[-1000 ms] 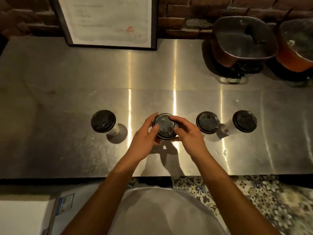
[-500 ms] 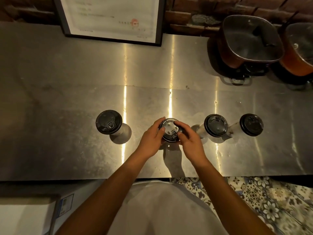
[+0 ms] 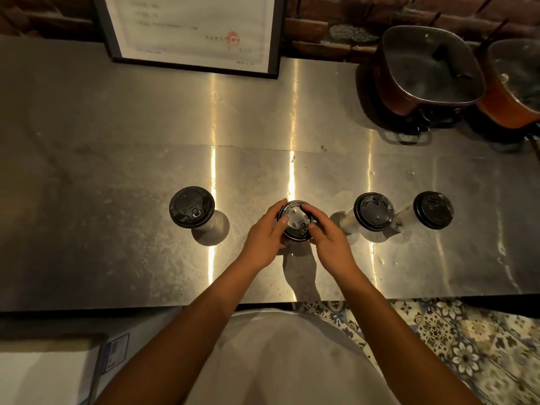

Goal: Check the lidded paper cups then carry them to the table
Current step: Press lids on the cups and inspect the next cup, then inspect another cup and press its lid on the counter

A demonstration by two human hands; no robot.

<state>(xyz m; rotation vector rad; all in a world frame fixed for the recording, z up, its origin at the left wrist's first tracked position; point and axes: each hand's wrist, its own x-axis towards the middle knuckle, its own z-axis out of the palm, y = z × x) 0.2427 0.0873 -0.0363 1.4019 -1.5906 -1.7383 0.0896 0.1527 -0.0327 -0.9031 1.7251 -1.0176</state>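
While four lidded paper cups stand in a row on the steel counter (image 3: pixel 117 176), both hands grip the second one from the left, the middle cup (image 3: pixel 295 222): left hand (image 3: pixel 264 238) has its fingers curled round the lid's left edge, right hand (image 3: pixel 328 238) has its fingers curled on the right edge (thumbs on the lid top). Left cup (image 3: pixel 193 210) stands apart; two right cups (image 3: pixel 372 214) (image 3: pixel 434 210) stand close together. Two pots (image 3: pixel 429 68) at the back right, framed document (image 3: pixel 193 30) against the brick wall.

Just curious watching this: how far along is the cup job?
Early. Nothing is carried off: all four cups stand on the steel counter. Both hands, left hand and right hand, grip the second cup at its lid. Checking and carrying remain.
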